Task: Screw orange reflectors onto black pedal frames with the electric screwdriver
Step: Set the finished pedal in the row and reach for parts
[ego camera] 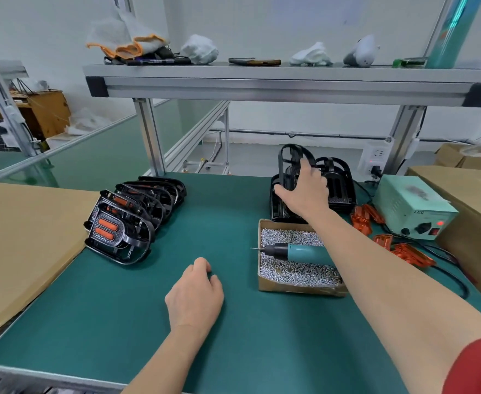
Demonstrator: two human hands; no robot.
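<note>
Our red sleeve leads up to the right hand, fingers curled round an upright bare pedal frame on the far stack: we judge we're fetching the next frame. Our left hand rests loosely curled on the green mat, holding nothing. Next we need an orange reflector from the loose few, then the one electric screwdriver lying across the one screw box. About five finished pedals stand at the left.

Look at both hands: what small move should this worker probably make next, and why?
Probably lift away the black pedal frame that the right hand grips and set it on the green mat near the left hand. That hand rests empty, the screwdriver lies across the screw box, and the orange reflectors lie loose, so nothing can be fastened yet.
</note>
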